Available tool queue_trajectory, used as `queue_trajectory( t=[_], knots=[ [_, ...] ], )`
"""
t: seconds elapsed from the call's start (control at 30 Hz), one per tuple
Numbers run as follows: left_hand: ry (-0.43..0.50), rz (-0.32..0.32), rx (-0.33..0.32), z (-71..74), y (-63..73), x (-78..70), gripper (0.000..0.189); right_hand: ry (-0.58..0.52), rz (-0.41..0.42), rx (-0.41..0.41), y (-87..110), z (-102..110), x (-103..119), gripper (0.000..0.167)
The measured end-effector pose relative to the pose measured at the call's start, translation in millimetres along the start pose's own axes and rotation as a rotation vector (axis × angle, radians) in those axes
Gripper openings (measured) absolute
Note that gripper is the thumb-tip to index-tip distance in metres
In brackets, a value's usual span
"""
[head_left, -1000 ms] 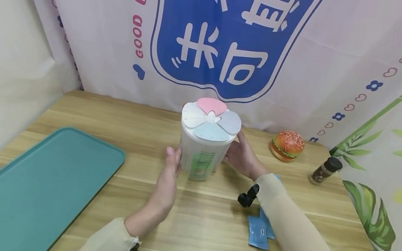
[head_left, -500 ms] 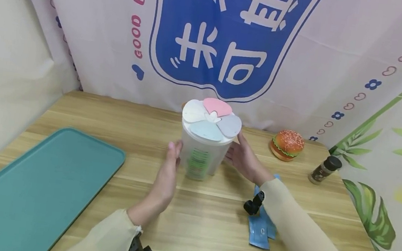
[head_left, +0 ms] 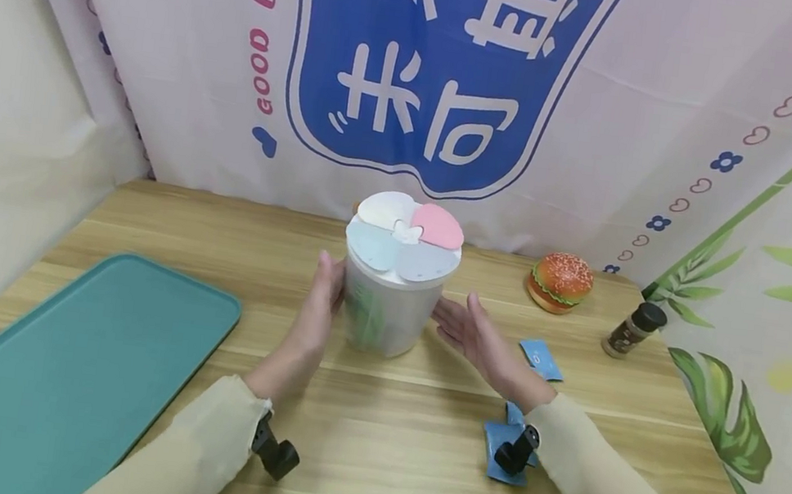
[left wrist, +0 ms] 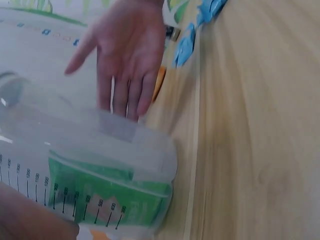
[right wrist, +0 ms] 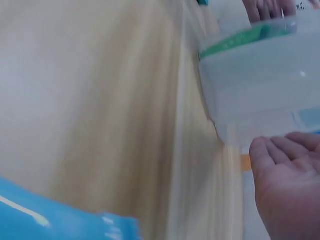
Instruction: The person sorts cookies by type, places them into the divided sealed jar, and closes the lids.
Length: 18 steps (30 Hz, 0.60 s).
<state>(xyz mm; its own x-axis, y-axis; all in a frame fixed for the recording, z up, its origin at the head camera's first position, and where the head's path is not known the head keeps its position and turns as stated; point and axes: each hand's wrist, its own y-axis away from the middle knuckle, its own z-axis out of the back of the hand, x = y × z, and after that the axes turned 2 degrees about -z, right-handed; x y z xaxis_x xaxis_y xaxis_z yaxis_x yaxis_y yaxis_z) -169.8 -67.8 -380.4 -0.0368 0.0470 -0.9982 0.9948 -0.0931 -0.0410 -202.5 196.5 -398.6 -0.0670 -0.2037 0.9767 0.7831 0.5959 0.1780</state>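
A translucent storage canister (head_left: 395, 317) stands upright at the table's middle, its lid (head_left: 408, 236) split into pink, white, pale blue and grey petals. Green packets (left wrist: 120, 195) show through the compartment with measuring marks. My left hand (head_left: 315, 303) lies along the canister's left side, thumb up, its fingers partly hidden. On the other side my right hand (head_left: 477, 335) is held with straight fingers and raised thumb, fingertips right at the wall. In the right wrist view, the right hand's fingers (right wrist: 282, 150) extend beside the canister's lower part.
To the left lies a teal tray (head_left: 78, 356). Blue sachets (head_left: 541, 359) lie on the wooden table (head_left: 385, 460) near my right forearm. A toy hamburger (head_left: 561, 282) and a black-capped seasoning jar (head_left: 634, 330) stand at the back right, before a printed curtain (head_left: 200, 91).
The canister has turned clockwise seen from above: its pink petal swung right and the green packets moved left. My right hand has drawn back slightly, uncovering a sachet.
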Motion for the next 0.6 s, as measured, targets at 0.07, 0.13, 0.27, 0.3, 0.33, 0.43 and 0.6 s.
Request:
queue_trajectory(
  t=[0.07,0.13,0.27,0.3,0.33,0.43,0.6],
  knots=[
    [0.006,0.014,0.011,1.9,-3.9,-0.8,0.092,0.003,0.021,0.003,5.2,-4.8,-1.3,0.092],
    [0.008,0.021,0.010,2.5,-7.8,-0.7,0.091,-0.001,0.037,0.000,10.2,-9.7,-2.7,0.091],
    [0.002,0.013,0.019,1.5,-16.3,1.1,0.089,-0.050,0.037,-0.016,18.8,-20.2,-3.5,0.091],
    [-0.004,0.009,0.024,1.0,-18.4,1.4,0.088,-0.062,0.028,-0.027,21.1,-22.9,-3.1,0.091],
    [-0.009,0.005,0.029,0.6,-20.4,1.7,0.087,-0.074,0.022,-0.036,23.2,-25.7,-2.6,0.092],
    [-0.021,0.008,0.034,0.3,-25.7,2.4,0.086,-0.091,0.005,-0.063,29.9,-34.2,-0.5,0.090],
    [-0.027,0.003,0.038,-1.7,-32.6,3.2,0.081,-0.085,-0.019,-0.079,39.3,-44.9,3.2,0.086]
  ],
)
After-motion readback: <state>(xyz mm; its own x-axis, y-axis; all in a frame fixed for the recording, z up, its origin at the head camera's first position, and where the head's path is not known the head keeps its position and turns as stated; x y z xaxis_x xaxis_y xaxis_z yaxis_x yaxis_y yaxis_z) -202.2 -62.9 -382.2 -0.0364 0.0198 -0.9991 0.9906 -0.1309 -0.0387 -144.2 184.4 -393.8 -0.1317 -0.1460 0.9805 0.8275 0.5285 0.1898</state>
